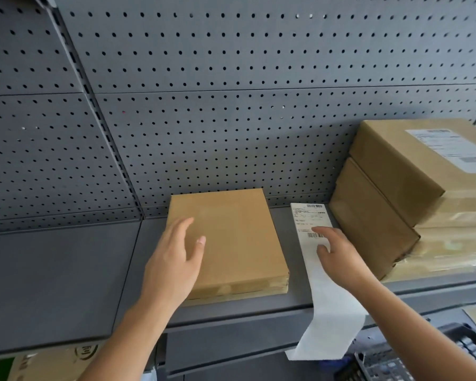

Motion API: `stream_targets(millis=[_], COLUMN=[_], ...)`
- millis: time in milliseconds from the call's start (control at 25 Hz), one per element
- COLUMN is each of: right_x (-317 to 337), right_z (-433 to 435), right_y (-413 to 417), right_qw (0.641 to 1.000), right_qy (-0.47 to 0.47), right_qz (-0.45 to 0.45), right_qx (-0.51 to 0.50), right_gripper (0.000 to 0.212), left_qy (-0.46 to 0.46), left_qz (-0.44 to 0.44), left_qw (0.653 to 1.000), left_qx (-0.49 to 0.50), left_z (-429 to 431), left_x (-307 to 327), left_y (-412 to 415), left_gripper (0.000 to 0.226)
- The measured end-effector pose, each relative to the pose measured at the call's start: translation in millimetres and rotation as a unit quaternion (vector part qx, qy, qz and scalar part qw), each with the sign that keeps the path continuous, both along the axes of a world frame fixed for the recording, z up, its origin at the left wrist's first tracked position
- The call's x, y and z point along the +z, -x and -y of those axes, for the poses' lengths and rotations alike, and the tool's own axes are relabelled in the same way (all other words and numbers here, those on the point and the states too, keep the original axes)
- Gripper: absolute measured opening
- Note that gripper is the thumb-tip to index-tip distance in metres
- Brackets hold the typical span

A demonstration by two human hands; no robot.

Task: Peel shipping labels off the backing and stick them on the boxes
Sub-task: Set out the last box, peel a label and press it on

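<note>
Landmark: flat box (231,232), plain brown cardboard, lying flat on the grey metal shelf (66,270) with no label on its top.
Below-left of the flat box: a printed cardboard carton (52,364) with a green patch, under the shelf's front edge, only partly in view.
Below-right of the flat box: a black crate (456,345) under the shelf; its contents are too blurred to name.
Label strip (330,312): a long white band just right of the flat box. It runs along the shelf and its blank tail hangs over the front edge.
Left hand (173,259): over the flat box's near left part, fingers straight and slightly spread, thumb out to the side, gripping nothing. Whether the palm touches the cardboard cannot be told.
Right hand (338,257): to the right of the flat box, above the strip, fingers extended and apart. The forefinger tip lies at the lower barcode and the thumb points across the strip just below it; nothing is pinched.
Printed label (308,218): at the far end of the strip, level with the flat box's far right corner, with barcodes at top and bottom.
Stack of boxes (374,215): right of the strip, taller than the flat box, its lower layers wrapped in clear tape.
Top box (396,160): crowns that stack and carries a stuck label (451,149) on its upper face.
Pegboard (231,105): grey perforated panels behind the flat box, forming the back wall.
</note>
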State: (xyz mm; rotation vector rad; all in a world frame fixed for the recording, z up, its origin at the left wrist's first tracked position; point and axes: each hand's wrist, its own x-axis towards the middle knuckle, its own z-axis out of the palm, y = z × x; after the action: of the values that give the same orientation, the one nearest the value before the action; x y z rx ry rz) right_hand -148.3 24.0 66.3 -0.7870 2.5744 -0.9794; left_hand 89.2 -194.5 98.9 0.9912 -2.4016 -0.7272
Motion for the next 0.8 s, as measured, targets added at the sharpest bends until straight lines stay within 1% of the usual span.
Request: stream_targets(millis=[120,240,360,480,560,640,720,800], right_x=[-8.6,-17.3,-25.4,-33.8,-34.5,-28.4,-13.9,6.2], right_z=[-8.6,-9.8,-5.6,-3.4,-4.9,-8.3,-14.4,-22.8], right_y=[16.3,29.2,37.2,37.8,38.2,37.2,31.6,20.9], right_qw=[0.993,0.980,0.970,0.960,0.955,0.954,0.958,0.958], right_qy=[-0.096,-0.176,-0.221,-0.248,-0.246,-0.221,-0.166,-0.101], right_qz=[-0.056,-0.069,-0.074,-0.111,-0.153,-0.197,-0.232,-0.267], right_qx=[0.043,0.068,0.067,0.069,0.067,0.054,0.027,0.004], right_gripper=[0.053,0.061,0.061,0.055,0.048,0.040,0.030,0.019], left_qy=[0.027,0.043,0.030,-0.008,-0.031,-0.057,-0.087,-0.135], left_qz=[0.003,0.002,-0.005,-0.006,-0.010,-0.016,-0.020,-0.020], left_qw=[0.995,0.986,0.979,0.975,0.973,0.972,0.972,0.970], left_qx=[-0.093,-0.159,-0.202,-0.224,-0.229,-0.227,-0.215,-0.202], left_z=[-18.4,-44.9,-70.1,-88.3,-95.1,-98.6,-100.3,-101.1], left_x=[3.6,3.9,4.2,6.4,6.9,7.4,8.1,7.5], left_y=[27.3,55.6,79.3,96.7,105.5,111.0,115.7,121.5], left_gripper=[0.047,0.043,0.037,0.033,0.029,0.025,0.020,0.019])
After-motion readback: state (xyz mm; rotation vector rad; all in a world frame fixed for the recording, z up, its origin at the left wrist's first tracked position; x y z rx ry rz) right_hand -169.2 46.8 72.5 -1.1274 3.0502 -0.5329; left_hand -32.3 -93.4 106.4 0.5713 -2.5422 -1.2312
